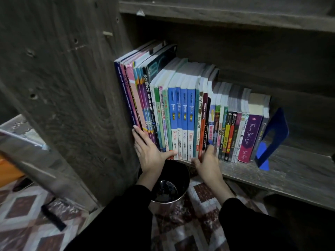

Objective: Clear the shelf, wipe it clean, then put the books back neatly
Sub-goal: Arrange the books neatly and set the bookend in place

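A row of books point(183, 113) stands upright on the wooden shelf point(282, 171), tall ones at the left and small paperbacks at the right. A blue metal bookend point(273, 134) stands against the last paperback. My left hand point(148, 153) lies flat on the lower spines of the tall left-hand books, fingers straight and thumb stretched out under the blue spines. My right hand point(208, 160) presses against the bottoms of the red and dark spines in the middle of the row; its fingers are blurred and seem fairly straight.
A black round bin point(181, 174) stands on the floor right under my hands. The cabinet's thick side panel point(72, 87) rises at the left. A patterned mat point(27, 214) covers the floor, with a dark flat object point(52, 217) on it. The shelf board right of the bookend is bare and dusty.
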Tool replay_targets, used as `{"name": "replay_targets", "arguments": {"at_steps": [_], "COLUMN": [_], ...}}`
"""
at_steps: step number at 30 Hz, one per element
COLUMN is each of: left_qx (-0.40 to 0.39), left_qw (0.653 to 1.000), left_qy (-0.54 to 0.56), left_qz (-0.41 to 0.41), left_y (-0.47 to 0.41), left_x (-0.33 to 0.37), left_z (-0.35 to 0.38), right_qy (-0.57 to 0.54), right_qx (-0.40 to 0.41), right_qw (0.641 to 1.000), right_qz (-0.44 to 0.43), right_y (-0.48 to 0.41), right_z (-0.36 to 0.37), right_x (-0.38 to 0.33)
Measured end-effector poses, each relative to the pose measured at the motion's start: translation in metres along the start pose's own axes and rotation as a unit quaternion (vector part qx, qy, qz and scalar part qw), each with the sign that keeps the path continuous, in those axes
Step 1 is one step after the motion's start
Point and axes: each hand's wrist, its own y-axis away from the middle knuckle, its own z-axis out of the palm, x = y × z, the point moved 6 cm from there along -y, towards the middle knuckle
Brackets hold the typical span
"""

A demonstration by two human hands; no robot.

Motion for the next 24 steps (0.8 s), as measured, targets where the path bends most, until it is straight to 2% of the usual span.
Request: {"name": "replay_targets", "arguments": {"at_steps": [3, 7, 12, 17, 20, 24], "left_qx": [0.083, 0.087, 0.090, 0.071, 0.028, 0.060], "left_qw": [0.994, 0.990, 0.988, 0.993, 0.994, 0.993], "left_qy": [-0.046, -0.072, -0.075, -0.059, -0.060, -0.062], "left_qz": [0.058, 0.086, 0.097, 0.078, 0.085, 0.076], "left_y": [-0.008, -0.019, -0.023, -0.017, -0.018, -0.016], "left_x": [-0.005, -0.015, -0.019, -0.019, -0.022, -0.021], "left_z": [-0.002, 0.002, 0.002, 0.001, 0.001, -0.004], "right_qy": [-0.023, -0.042, -0.077, -0.040, 0.000, 0.027], "right_qx": [0.024, 0.058, 0.080, 0.040, 0.010, 0.009], "right_qw": [0.999, 0.995, 0.992, 0.996, 0.996, 0.995], "right_qz": [-0.032, -0.067, -0.058, -0.073, -0.084, -0.093], "right_y": [-0.003, -0.003, -0.002, -0.004, -0.010, -0.014], "right_z": [-0.002, -0.001, 0.007, 0.009, 0.010, 0.004], "right_x": [0.008, 0.005, 0.004, 0.007, 0.007, 0.004]}}
